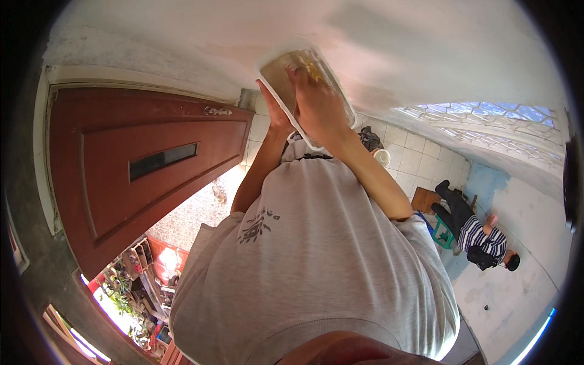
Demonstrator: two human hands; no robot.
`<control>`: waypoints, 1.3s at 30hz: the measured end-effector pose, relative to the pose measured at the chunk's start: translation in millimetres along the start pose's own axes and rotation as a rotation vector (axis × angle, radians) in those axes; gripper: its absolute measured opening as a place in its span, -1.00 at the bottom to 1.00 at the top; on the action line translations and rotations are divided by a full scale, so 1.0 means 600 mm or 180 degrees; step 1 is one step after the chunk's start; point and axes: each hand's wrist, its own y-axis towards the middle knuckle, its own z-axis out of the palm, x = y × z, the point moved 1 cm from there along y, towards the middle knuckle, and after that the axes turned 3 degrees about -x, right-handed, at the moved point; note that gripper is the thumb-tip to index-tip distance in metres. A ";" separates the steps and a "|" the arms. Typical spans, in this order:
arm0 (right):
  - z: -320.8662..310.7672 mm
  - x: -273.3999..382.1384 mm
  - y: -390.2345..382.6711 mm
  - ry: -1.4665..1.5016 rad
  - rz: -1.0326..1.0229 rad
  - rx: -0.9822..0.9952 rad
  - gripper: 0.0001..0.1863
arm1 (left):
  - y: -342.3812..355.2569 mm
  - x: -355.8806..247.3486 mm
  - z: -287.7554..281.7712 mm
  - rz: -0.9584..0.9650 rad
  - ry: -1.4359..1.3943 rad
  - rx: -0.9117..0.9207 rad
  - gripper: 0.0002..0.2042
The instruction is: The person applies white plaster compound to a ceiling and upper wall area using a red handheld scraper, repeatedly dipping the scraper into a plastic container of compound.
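Observation:
A shallow white rectangular tub (281,95) is held up in front of my chest, tilted, close to a pale wall. My left hand (275,111) supports it from its left side and underneath, with the fingers mostly hidden behind it. My right hand (320,106) reaches over the rim into the tub, its back toward me and its fingers bent down. What those fingers grip is hidden. Yellowish material (312,68) clings inside the tub near the far end, beyond my right fingers. Pale, wet-looking residue coats the inner surface.
A red-brown door (121,152) stands open at left, with plants and clutter (134,292) beyond. On the tiled floor (413,159) are a white bucket (382,158) and a dark bag (368,139). At right a person in a striped shirt (480,237) sits on a green stool (443,234).

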 end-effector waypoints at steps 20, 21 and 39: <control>-0.054 -0.013 -0.013 0.0165 -0.0134 0.0535 -0.66 | 0.011 0.013 -0.068 -0.0205 -0.0123 0.0150 -0.11; -0.071 -0.009 -0.012 0.0473 0.0176 0.0290 -0.72 | 0.014 0.010 -0.063 -0.0251 -0.0389 0.0260 -0.08; -0.091 -0.046 -0.019 0.1592 0.0292 -0.0110 -0.83 | -0.027 -0.045 -0.044 -0.0022 0.0168 -0.0239 -0.12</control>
